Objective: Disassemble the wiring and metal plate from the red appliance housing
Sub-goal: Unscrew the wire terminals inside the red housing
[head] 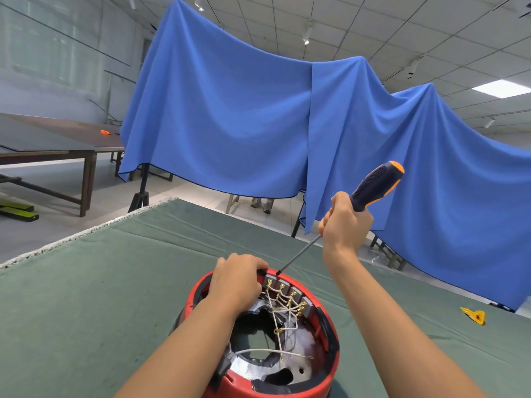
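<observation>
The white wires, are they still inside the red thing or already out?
Still inside. The white wires run across the inside of the red housing, joined to gold clips near its far rim.

Housing (330, 377) red, with black trim along the rim. Inside: dull silver plate (298, 369), white wires (283, 308) with brass-gold terminals (300, 307), grey blocks at the far rim. Screwdriver (373, 186): dark navy ribbed handle, orange accents and cap, grey steel shaft. Surface (115, 282) covered in muted green cloth with a whitish fringe edge. Yellow scrap (475, 315) far right. Backdrop sheet (230, 110) solid bright blue. Side table (57, 139) dark brown.
</observation>
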{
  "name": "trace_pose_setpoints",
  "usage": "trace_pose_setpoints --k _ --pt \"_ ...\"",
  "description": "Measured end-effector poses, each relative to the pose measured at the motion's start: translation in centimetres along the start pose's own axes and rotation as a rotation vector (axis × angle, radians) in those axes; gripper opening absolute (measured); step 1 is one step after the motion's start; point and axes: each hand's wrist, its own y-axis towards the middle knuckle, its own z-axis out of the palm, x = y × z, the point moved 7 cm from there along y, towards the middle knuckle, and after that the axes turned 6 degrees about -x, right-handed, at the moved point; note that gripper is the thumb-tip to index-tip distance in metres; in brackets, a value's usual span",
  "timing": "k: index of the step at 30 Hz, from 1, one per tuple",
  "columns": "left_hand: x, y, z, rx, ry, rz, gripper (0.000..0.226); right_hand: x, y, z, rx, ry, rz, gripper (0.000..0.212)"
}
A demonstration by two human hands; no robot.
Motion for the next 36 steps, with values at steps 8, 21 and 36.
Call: trace_pose_setpoints --k 8,21,36 --pt "0.1 -0.1 0.0 -0.009 -0.014 -0.012 0.053 -1.1 -1.2 0.3 0.019 -0.020 -0.089 0.025" --pt "-0.2 -0.6 -0.4 0.010 -0.005 -0.004 0.053 -1.4 0.6 1.7 -0.004 -0.179 0.002 0.026" --pt "0.0 -0.4 -0.3 0.011 -0.014 -0.016 0.051 -5.0 1.7 0.0 -0.088 -0.342 0.222 0.005"
